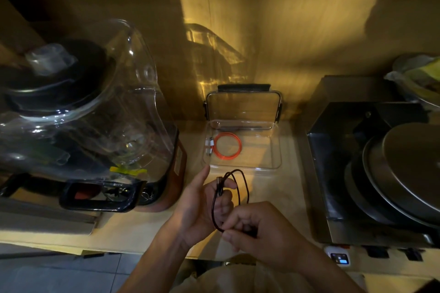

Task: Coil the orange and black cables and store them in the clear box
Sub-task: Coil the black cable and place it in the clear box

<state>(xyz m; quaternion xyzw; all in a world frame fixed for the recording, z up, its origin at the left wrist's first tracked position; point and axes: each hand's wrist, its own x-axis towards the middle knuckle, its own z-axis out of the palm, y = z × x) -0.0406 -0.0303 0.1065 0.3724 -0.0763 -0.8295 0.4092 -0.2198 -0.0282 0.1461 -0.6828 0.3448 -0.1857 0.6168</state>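
The clear box [276, 150] stands open on the wooden counter, its lid propped upright against the wall. Inside it, at the left, lies the orange cable [227, 145] wound into a flat ring, its white plugs at the ring's left side. In front of the box I hold the black cable [242, 188] in loose loops. My left hand [204, 204] grips the loops with its fingers curled and the thumb pointing up toward the box. My right hand [259, 231] pinches the lower end of the loops.
A large blender with a clear cover [90, 112] fills the counter's left side. A steel appliance [371, 173] carrying round metal lids [414, 169] stands at the right. The counter's front edge [71, 245] runs below my hands.
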